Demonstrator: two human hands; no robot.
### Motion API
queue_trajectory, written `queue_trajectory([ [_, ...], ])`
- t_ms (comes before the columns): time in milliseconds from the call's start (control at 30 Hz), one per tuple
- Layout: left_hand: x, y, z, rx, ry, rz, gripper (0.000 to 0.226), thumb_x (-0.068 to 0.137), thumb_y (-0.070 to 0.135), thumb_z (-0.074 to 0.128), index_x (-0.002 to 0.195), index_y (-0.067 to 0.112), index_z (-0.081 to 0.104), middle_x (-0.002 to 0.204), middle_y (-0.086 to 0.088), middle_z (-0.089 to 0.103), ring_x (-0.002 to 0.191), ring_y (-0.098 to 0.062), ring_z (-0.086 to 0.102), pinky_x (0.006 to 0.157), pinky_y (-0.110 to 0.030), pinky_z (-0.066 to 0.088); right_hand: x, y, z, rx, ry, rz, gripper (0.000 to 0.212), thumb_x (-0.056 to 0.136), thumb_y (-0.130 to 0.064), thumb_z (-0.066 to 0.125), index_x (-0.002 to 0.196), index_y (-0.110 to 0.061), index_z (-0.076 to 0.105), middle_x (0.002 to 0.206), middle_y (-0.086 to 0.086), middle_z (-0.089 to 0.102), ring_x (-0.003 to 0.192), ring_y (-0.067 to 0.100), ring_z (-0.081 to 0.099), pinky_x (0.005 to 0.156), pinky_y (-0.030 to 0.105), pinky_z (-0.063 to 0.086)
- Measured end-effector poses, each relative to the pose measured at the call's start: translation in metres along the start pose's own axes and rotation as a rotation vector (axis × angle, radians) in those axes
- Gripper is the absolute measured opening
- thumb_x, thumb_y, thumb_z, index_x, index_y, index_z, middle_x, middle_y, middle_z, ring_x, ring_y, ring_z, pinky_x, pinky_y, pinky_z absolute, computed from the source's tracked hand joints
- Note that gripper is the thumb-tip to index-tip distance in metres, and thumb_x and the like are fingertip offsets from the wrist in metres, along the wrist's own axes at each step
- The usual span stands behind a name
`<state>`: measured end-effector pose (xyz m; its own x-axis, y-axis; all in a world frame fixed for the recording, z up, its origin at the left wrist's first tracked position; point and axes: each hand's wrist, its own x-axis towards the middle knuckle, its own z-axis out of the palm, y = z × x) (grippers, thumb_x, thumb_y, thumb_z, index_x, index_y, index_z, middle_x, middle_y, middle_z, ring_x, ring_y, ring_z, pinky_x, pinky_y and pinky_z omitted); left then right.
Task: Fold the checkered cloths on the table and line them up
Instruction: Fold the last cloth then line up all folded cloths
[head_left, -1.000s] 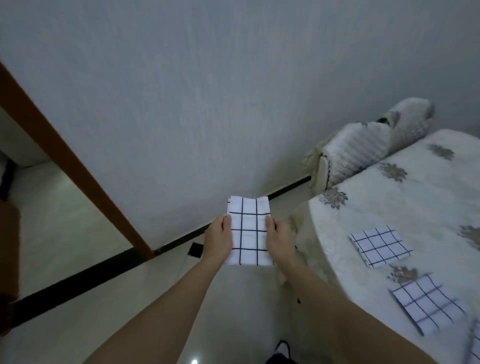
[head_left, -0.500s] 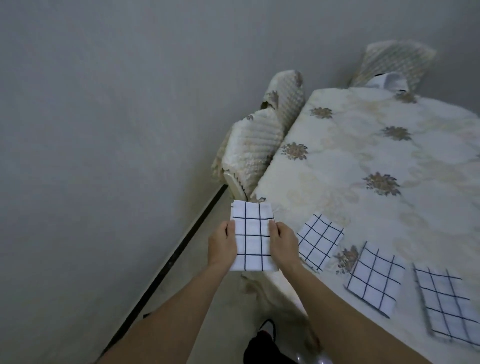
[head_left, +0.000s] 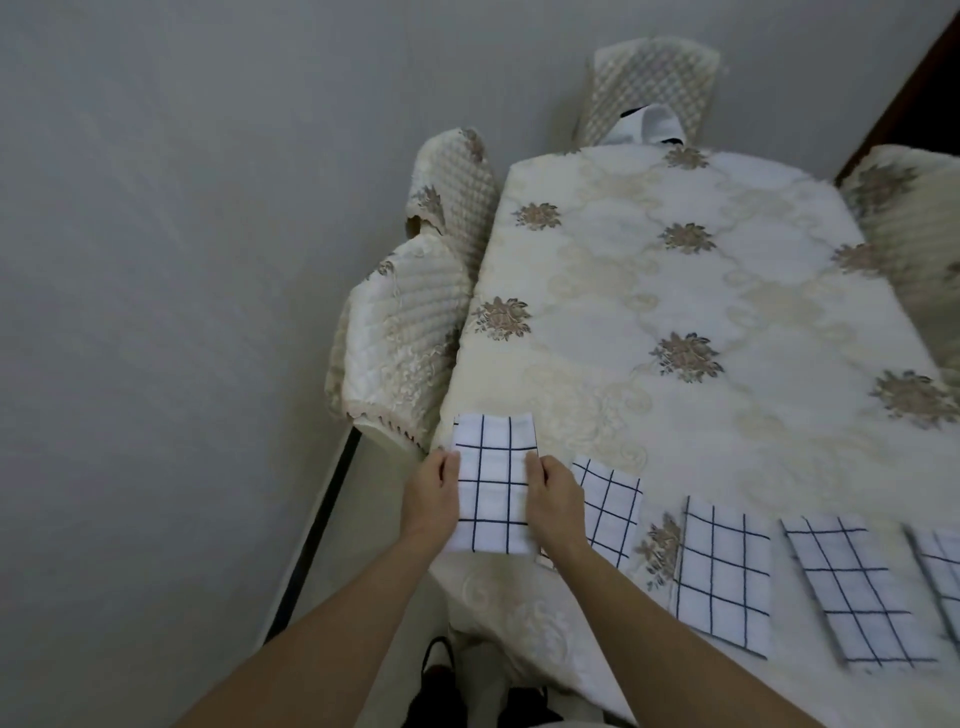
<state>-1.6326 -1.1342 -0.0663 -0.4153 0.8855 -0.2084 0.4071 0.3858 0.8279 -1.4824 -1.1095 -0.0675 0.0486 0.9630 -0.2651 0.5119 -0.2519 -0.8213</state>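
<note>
- the right hand (head_left: 556, 499) sits over the left edge of the second folded cloth (head_left: 610, 506), so that cloth's near-left corner is hidden
- last cloth in the row (head_left: 940, 571) gets chopped by the right edge of the frame, only a sliver shows and it's blurry
- both hands' fingers are tucked behind the held cloth (head_left: 493, 483), only the thumbs show
- white thing (head_left: 649, 124) on the far chair (head_left: 649, 78), honestly can't tell what it is
- dark shapes (head_left: 441, 691) at the bottom edge are cut off, maybe shoes
</note>
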Motion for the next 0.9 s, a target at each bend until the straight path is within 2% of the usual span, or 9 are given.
queue_trajectory([
  [67, 0.012, -0.001, 0.003, 0.014, -0.05, 0.024, 0.035, 0.105, 0.029, 0.045, 0.074, 0.013, 0.046, 0.068, -0.008, 0.053, 0.063, -0.014, 0.045, 0.058, -0.033, 0.035, 0.007, 0.002, 0.001, 0.002, 0.009, 0.034, 0.042, 0.106, -0.039, 0.038, 0.071, -0.015, 0.04, 0.065, 0.0, 0.043, 0.059, 0.014, 0.04, 0.053, 0.029, 0.028],
  [167, 0.032, -0.004, 0.005, 0.041, -0.11, 0.043, 0.036, 0.105, 0.028, 0.045, 0.071, 0.018, 0.042, 0.065, 0.002, 0.048, 0.063, -0.013, 0.043, 0.057, -0.032, 0.033, 0.019, 0.005, 0.006, 0.009, 0.018, 0.091, 0.036, 0.105, -0.039, 0.041, 0.081, -0.014, 0.05, 0.072, 0.001, 0.051, 0.065, 0.015, 0.047, 0.057, 0.029, 0.034],
  [400, 0.073, -0.031, 0.012, 0.054, -0.287, 0.008, 0.034, 0.103, 0.026, 0.05, 0.07, 0.017, 0.047, 0.067, 0.001, 0.053, 0.065, -0.013, 0.046, 0.059, -0.031, 0.037, 0.046, 0.016, 0.027, -0.025, 0.044, 0.241, 0.022, 0.105, -0.03, 0.041, 0.101, -0.014, 0.056, 0.082, 0.002, 0.061, 0.071, 0.016, 0.055, 0.059, 0.03, 0.04],
  [500, 0.085, -0.043, 0.012, 0.094, -0.335, 0.008, 0.032, 0.101, 0.025, 0.054, 0.071, 0.017, 0.051, 0.069, 0.002, 0.055, 0.066, -0.013, 0.049, 0.061, -0.031, 0.039, 0.055, 0.023, 0.037, -0.071, 0.059, 0.28, 0.016, 0.104, -0.028, 0.044, 0.102, -0.017, 0.055, 0.084, -0.002, 0.061, 0.074, 0.012, 0.056, 0.057, 0.026, 0.04],
  [567, 0.091, -0.051, 0.011, 0.113, -0.347, -0.007, 0.024, 0.1, 0.025, 0.057, 0.08, 0.012, 0.06, 0.075, 0.0, 0.063, 0.07, -0.014, 0.055, 0.065, -0.031, 0.045, 0.055, 0.026, 0.044, -0.098, 0.059, 0.296, 0.015, 0.103, -0.027, 0.045, 0.103, -0.017, 0.057, 0.083, -0.005, 0.061, 0.074, 0.009, 0.056, 0.057, 0.025, 0.041],
  [633, 0.097, -0.058, 0.011, 0.113, -0.356, -0.023, 0.019, 0.099, 0.025, 0.06, 0.085, 0.012, 0.064, 0.077, 0.001, 0.066, 0.07, -0.015, 0.059, 0.067, -0.033, 0.05, 0.056, 0.031, 0.051, -0.127, 0.07, 0.315, 0.016, 0.103, -0.027, 0.047, 0.102, -0.016, 0.059, 0.084, -0.004, 0.062, 0.076, 0.012, 0.058, 0.063, 0.029, 0.045],
  [700, 0.101, -0.06, 0.012, 0.123, -0.356, -0.018, 0.019, 0.097, 0.026, 0.062, 0.083, 0.014, 0.064, 0.075, 0.003, 0.065, 0.068, -0.014, 0.059, 0.062, -0.032, 0.052, 0.057, 0.034, 0.055, -0.151, 0.09, 0.33, 0.016, 0.102, -0.027, 0.048, 0.099, -0.016, 0.06, 0.085, -0.001, 0.064, 0.077, 0.015, 0.06, 0.065, 0.03, 0.045],
  [767, 0.104, -0.06, 0.013, 0.206, -0.345, 0.025, 0.02, 0.097, 0.029, 0.063, 0.081, 0.017, 0.064, 0.073, 0.006, 0.064, 0.066, -0.012, 0.058, 0.057, -0.026, 0.047, 0.057, 0.035, 0.057, -0.165, 0.119, 0.344, 0.017, 0.102, -0.027, 0.049, 0.098, -0.016, 0.062, 0.083, -0.002, 0.064, 0.073, 0.014, 0.059, 0.06, 0.028, 0.042],
  [900, 0.107, -0.059, 0.015, 0.271, -0.337, 0.053, 0.02, 0.096, 0.034, 0.063, 0.083, 0.019, 0.066, 0.072, 0.004, 0.066, 0.066, -0.016, 0.064, 0.061, -0.036, 0.057, 0.058, 0.036, 0.058, -0.194, 0.17, 0.37, 0.019, 0.101, -0.026, 0.05, 0.092, -0.016, 0.062, 0.077, -0.005, 0.062, 0.067, 0.009, 0.057, 0.052, 0.025, 0.038],
])
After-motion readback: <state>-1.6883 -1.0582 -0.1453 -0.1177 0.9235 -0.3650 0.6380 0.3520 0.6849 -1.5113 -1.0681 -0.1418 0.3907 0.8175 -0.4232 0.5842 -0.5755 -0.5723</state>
